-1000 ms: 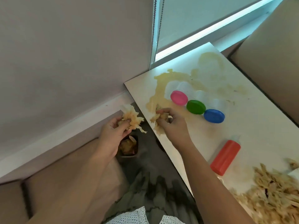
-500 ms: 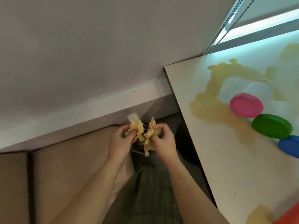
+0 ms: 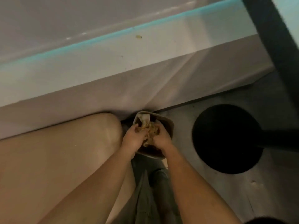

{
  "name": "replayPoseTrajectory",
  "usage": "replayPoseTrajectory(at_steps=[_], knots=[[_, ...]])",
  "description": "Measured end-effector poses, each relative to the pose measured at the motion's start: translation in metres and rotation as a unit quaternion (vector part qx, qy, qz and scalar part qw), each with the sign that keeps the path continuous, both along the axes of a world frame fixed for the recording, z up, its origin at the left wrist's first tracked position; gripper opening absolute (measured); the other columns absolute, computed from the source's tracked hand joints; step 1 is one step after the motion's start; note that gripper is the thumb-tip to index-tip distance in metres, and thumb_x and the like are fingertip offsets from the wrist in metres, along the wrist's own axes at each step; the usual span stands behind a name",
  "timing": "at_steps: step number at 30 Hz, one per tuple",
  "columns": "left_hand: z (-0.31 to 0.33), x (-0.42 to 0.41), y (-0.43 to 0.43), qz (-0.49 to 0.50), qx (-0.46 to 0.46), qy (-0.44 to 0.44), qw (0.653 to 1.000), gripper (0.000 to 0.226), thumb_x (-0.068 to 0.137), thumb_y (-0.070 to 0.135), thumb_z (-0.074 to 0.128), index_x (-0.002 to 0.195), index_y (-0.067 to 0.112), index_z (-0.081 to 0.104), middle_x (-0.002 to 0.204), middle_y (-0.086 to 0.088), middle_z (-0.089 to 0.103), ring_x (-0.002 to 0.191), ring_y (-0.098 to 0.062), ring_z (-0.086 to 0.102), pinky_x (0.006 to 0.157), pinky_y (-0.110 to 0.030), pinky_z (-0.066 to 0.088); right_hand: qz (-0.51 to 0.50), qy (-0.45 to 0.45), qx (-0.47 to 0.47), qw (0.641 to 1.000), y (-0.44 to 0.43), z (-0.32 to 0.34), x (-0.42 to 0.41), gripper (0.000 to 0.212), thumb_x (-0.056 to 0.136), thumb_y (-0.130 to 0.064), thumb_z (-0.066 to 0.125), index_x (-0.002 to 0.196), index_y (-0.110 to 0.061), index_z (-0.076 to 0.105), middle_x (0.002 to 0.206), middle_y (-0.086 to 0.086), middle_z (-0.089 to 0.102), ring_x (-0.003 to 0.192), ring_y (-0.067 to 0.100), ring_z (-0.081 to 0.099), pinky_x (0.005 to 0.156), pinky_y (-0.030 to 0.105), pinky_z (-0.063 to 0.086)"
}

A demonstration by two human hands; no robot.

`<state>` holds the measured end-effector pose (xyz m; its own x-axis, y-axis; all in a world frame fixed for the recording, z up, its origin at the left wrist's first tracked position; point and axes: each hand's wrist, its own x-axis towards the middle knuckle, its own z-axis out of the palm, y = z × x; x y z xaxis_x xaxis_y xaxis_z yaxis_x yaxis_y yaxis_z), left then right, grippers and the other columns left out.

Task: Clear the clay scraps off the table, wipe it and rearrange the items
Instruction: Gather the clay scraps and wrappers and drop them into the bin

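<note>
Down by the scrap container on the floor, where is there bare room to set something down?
Bare grey floor lies between the container and the black round base, widening below that base at lower right. Crowded: the container, where left hand and right hand grip clay scraps, with the beige seat close on its left and the wall behind.

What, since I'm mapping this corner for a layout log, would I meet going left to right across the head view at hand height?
Seat → left hand → scraps → right hand → round base.
</note>
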<state>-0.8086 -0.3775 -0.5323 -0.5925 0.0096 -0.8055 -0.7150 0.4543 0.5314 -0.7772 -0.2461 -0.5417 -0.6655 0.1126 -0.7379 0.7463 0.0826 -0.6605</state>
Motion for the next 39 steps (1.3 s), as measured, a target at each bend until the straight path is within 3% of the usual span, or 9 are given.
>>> replayPoseTrajectory(at_steps=[5, 8, 9, 12, 15, 20, 28, 35, 39], knots=[[-0.011, -0.005, -0.003, 0.040, 0.007, 0.006, 0.999, 0.037, 0.073, 0.056, 0.064, 0.108, 0.045, 0.067, 0.110, -0.002, 0.075, 0.107, -0.031, 0.070, 0.100, -0.054, 0.055, 0.034, -0.043, 0.039, 0.998, 0.006, -0.017, 0.001, 0.059, 0.102, -0.030, 0.059, 0.155, -0.022, 0.036, 0.144, -0.004, 0.051, 0.131, 0.017, 0.049, 0.117, 0.037, 0.037], [0.035, -0.004, 0.005, 0.068, 0.020, 0.005, 0.997, 0.007, 0.091, 0.041, 0.065, 0.093, 0.046, 0.062, 0.111, -0.005, 0.073, 0.112, -0.032, 0.067, 0.102, -0.050, 0.054, 0.020, -0.032, 0.060, 0.997, 0.007, 0.009, 0.002, 0.051, 0.100, -0.022, 0.059, 0.149, -0.019, 0.045, 0.139, -0.005, 0.054, 0.127, 0.020, 0.054, 0.113, 0.039, 0.042], [0.051, -0.004, 0.006, 0.076, 0.023, 0.003, 0.997, 0.013, 0.097, 0.035, 0.063, 0.092, 0.046, 0.060, 0.112, -0.002, 0.072, 0.114, -0.029, 0.066, 0.104, -0.048, 0.053, 0.016, -0.025, 0.073, 0.997, 0.008, 0.020, 0.003, 0.049, 0.099, -0.017, 0.059, 0.146, -0.020, 0.048, 0.140, -0.003, 0.055, 0.127, 0.020, 0.054, 0.112, 0.041, 0.044], [0.102, -0.006, 0.006, 0.094, 0.042, 0.015, 0.995, 0.016, 0.101, 0.030, 0.062, 0.115, 0.039, 0.061, 0.122, -0.001, 0.067, 0.116, -0.020, 0.062, 0.106, -0.042, 0.051, 0.003, -0.003, 0.085, 0.996, 0.015, 0.071, 0.003, 0.049, 0.095, -0.008, 0.056, 0.139, -0.029, 0.052, 0.137, -0.001, 0.059, 0.126, 0.020, 0.057, 0.109, 0.042, 0.049], [0.160, -0.004, 0.004, 0.111, 0.058, 0.026, 0.992, 0.047, 0.101, 0.029, 0.063, 0.146, 0.027, 0.050, 0.134, -0.005, 0.061, 0.116, -0.017, 0.061, 0.085, -0.027, 0.053, -0.012, 0.014, 0.085, 0.996, 0.024, 0.147, 0.002, 0.051, 0.097, -0.009, 0.054, 0.141, -0.035, 0.049, 0.141, -0.004, 0.056, 0.130, 0.017, 0.053, 0.109, 0.042, 0.049], [0.261, 0.004, 0.011, 0.105, 0.080, 0.079, 0.988, 0.027, 0.100, 0.028, 0.064, 0.125, 0.038, 0.060, 0.134, -0.004, 0.063, 0.118, -0.017, 0.064, 0.090, -0.028, 0.055, -0.019, 0.060, 0.076, 0.995, 0.041, 0.264, 0.012, 0.051, 0.099, -0.011, 0.052, 0.141, -0.039, 0.049, 0.143, -0.005, 0.055, 0.134, 0.015, 0.052, 0.110, 0.041, 0.048], [0.394, 0.069, 0.063, 0.004, 0.111, 0.144, 0.983, 0.037, 0.104, 0.025, 0.059, 0.141, 0.031, 0.059, 0.133, 0.010, 0.061, 0.119, -0.007, 0.063, 0.104, -0.034, 0.053, -0.026, 0.169, 0.113, 0.979, 0.080, 0.430, 0.073, 0.046, 0.099, -0.005, 0.052, 0.140, -0.027, 0.053, 0.148, -0.005, 0.050, 0.135, 0.012, 0.049, 0.103, 0.018, 0.039], [0.440, 0.167, 0.126, -0.123, 0.152, 0.146, 0.970, 0.029, 0.105, 0.021, 0.057, 0.131, 0.034, 0.060, 0.130, 0.013, 0.063, 0.119, -0.009, 0.063, 0.098, -0.031, 0.055, -0.160, 0.170, 0.152, 0.960, 0.133, 0.487, 0.202, 0.041, 0.097, -0.006, 0.051, 0.131, -0.026, 0.061, 0.143, -0.010, 0.053, 0.126, 0.009, 0.057, 0.087, 0.003, 0.042], [0.457, 0.221, 0.159, -0.217, 0.157, 0.154, 0.951, 0.028, 0.104, 0.028, 0.059, 0.130, 0.038, 0.062, 0.127, 0.018, 0.062, 0.112, -0.010, 0.065, 0.101, -0.038, 0.055, -0.235, 0.145, 0.178, 0.944, 0.166, 0.491, 0.292, 0.036, 0.098, -0.010, 0.052, 0.124, -0.033, 0.063, 0.134, -0.013, 0.058, 0.119, 0.007, 0.061, 0.088, 0.014, 0.047]])
